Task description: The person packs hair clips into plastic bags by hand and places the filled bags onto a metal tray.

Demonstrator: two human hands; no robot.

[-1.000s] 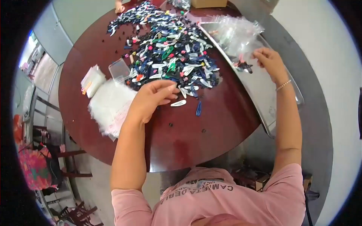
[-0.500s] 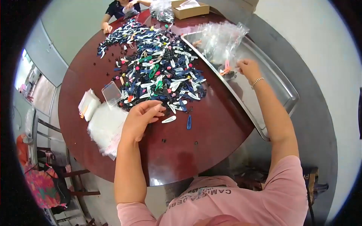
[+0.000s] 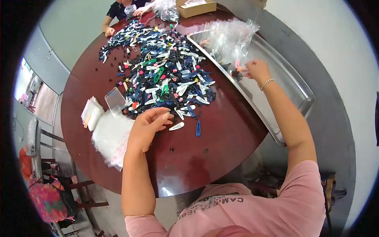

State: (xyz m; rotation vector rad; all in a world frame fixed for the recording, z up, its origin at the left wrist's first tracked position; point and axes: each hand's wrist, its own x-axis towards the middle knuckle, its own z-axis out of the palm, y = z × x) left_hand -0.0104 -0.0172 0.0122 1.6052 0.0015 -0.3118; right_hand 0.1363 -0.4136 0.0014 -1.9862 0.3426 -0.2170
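Note:
My left hand [image 3: 147,125] is at the near edge of a big heap of hair clips [image 3: 162,75], thumb and fingers drawn together. Something small and dark shows at its fingertips, too small to make out. A white snap clip [image 3: 177,126] and a blue snap clip [image 3: 198,128] lie on the table just right of it. Over the metal tray [image 3: 290,85], my right hand [image 3: 258,72] has its fingers apart, with nothing visible in them. Beside those fingers, at the tray's left rim, are pink, orange and dark clips [image 3: 237,73]. Clear plastic bags [image 3: 231,39] are piled behind.
Left of the heap lie flat clear bags [image 3: 112,136], a bag stack [image 3: 92,113] and a clear plastic box [image 3: 116,99]. Across the round table [image 3: 213,154], a co-worker's hand [image 3: 109,31] rests near a full bag [image 3: 166,11] and a cardboard box [image 3: 197,8].
My right hand has shifted slightly left, its fingers reaching out further beside the clips at the tray's rim. My left hand stays nearly still. The co-worker's hand at the back has moved.

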